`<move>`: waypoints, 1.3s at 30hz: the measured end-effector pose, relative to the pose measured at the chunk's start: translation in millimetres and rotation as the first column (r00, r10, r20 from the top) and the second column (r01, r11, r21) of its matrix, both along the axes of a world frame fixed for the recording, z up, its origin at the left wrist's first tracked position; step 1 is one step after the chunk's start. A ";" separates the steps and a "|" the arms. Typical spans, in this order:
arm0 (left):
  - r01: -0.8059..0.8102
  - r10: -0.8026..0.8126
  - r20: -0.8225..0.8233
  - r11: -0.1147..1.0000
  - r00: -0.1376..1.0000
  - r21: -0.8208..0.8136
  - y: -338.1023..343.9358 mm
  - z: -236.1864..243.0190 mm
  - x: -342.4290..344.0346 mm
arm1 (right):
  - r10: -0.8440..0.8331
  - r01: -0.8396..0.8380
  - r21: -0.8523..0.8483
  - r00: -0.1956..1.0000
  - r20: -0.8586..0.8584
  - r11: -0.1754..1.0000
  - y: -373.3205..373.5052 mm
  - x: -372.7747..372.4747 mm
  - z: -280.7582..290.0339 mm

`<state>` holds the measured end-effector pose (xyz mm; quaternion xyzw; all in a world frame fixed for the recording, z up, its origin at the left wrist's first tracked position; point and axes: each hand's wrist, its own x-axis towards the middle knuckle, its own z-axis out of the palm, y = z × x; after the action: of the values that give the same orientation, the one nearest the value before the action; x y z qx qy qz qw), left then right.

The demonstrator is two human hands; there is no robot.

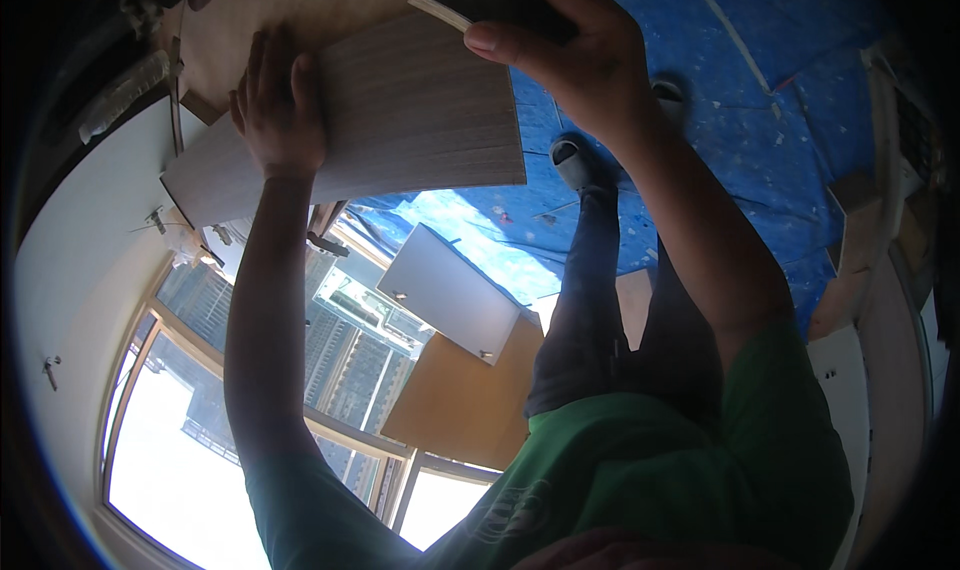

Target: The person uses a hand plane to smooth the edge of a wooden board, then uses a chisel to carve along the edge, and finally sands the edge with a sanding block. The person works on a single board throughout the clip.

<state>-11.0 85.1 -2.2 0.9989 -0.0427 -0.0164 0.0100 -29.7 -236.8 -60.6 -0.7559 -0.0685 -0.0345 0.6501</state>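
Observation:
My left hand [278,120] lies flat with its fingers stretched out on a brown wood-grain board [425,120]. At the upper middle my right hand [595,65] is closed round a dark-faced wooden block [510,2]. A pale, layered edge shows along the block's left side, and my thumb presses on its near side. The block's far end runs out of the picture. It overlaps the board's far right corner from here; whether the two touch I cannot tell. A lighter wood surface [330,0] lies beyond the brown board.
Blue sheeting [740,120] with scraps on it covers the floor under my slippers [572,160]. A white panel [450,290] with metal fittings and a tan panel [465,400] stand by the window [190,440]. Wood pieces [855,225] are at the right, and a white wall panel [75,240] is at the left.

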 end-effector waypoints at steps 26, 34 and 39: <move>-0.030 0.031 -0.029 0.999 0.999 0.024 -3.7 3.6 -1.3 | 0.280 -0.282 0.025 0.933 -0.225 0.959 -55.7 -100.7 48.9; -0.023 0.024 -0.022 1.000 0.999 0.014 -6.3 6.4 -1.9 | 0.098 -0.082 0.095 0.980 -0.173 0.992 -14.3 -62.3 15.5; -0.008 0.008 -0.022 1.000 1.000 0.011 -2.5 3.2 -1.6 | 0.166 -0.034 0.305 0.893 -0.419 0.952 -4.7 -21.0 26.9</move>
<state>-12.6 82.6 1.0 0.9989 -0.0384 -0.0275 0.0050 -50.6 -241.5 -33.6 -0.6362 0.0466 0.1614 0.7530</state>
